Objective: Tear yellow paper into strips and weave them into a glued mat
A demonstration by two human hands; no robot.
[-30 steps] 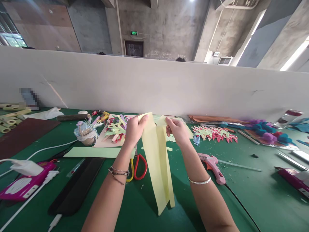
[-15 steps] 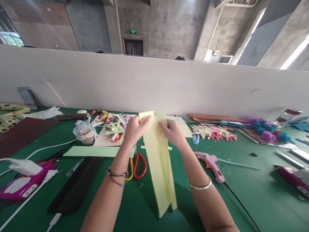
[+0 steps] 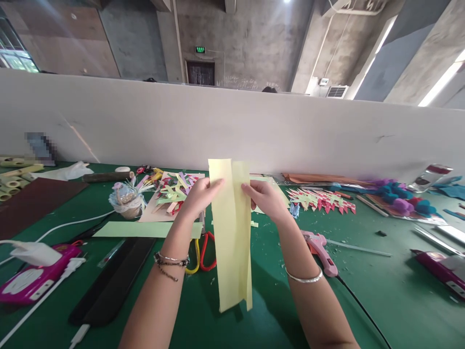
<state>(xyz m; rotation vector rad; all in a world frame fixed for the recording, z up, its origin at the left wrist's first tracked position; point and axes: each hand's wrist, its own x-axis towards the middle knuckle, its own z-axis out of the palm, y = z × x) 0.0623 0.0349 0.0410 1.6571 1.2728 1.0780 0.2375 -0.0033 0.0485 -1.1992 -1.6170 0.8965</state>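
Between my hands hangs a long strip of pale yellow paper (image 3: 227,242), upright with a lengthwise fold. My left hand (image 3: 202,195) pinches its left edge near the top, thumb in front. The right edge is pinched by my right hand (image 3: 265,196) at about the same height; the fingers behind the paper are hidden. Behind the strip's lower left lie scissors (image 3: 208,259) with red and yellow handles, partly covered. A light green paper strip (image 3: 134,229) lies beside my left forearm. Right of my right forearm rests a pink glue gun (image 3: 321,249) with a clear glue stick.
Paper scraps (image 3: 178,189) are heaped behind my left hand, near a small decorated pot (image 3: 127,201). A black case (image 3: 112,281) and a magenta power strip (image 3: 43,271) lie left. Red-and-green woven paper (image 3: 321,199) lies right. A white partition (image 3: 236,126) stands behind the table.
The paper strip has risen slightly, and its lower end has swung left, so it hangs straighter. Both hands still pinch it, and my right hand has shifted slightly right.
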